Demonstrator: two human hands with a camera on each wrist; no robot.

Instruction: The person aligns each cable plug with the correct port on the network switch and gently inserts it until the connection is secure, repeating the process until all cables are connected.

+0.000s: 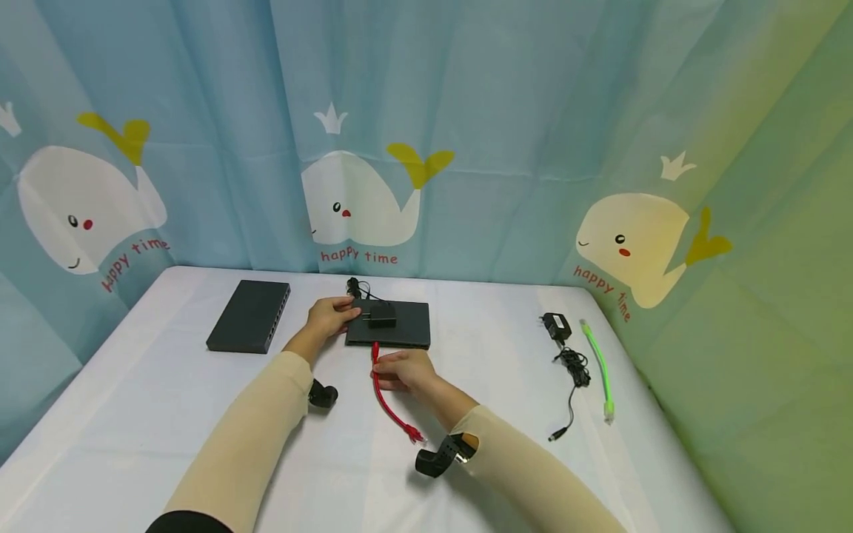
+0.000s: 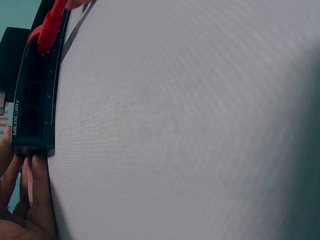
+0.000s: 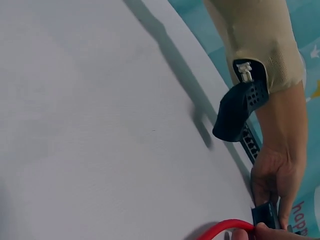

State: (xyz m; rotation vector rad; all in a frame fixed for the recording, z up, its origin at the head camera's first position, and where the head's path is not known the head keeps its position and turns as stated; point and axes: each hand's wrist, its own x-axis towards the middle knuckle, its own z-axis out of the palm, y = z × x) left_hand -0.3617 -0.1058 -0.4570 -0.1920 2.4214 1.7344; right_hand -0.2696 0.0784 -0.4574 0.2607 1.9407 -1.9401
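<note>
A black network switch (image 1: 415, 326) lies on the white table with its row of ports toward me; "MERCURY" shows on its front in the left wrist view. My left hand (image 1: 326, 318) grips its left end, thumb at the top edge and fingers by the side. With thumb and fingers, my right hand (image 1: 408, 370) pinches a short red network cable (image 1: 385, 403) close behind its plug. That plug (image 2: 50, 30) sits at a port of the switch, while the cable's other end lies loose on the table. On the switch rests a black power adapter (image 1: 383, 317).
A second black switch (image 1: 248, 317) lies at the left. Toward the right are another power adapter (image 1: 556, 326) with a bundled cord (image 1: 574, 366) and a green network cable (image 1: 600, 363). Behind the middle switch sits a coiled black cord (image 1: 354, 287); a curtain (image 1: 506, 222) hangs beyond.
</note>
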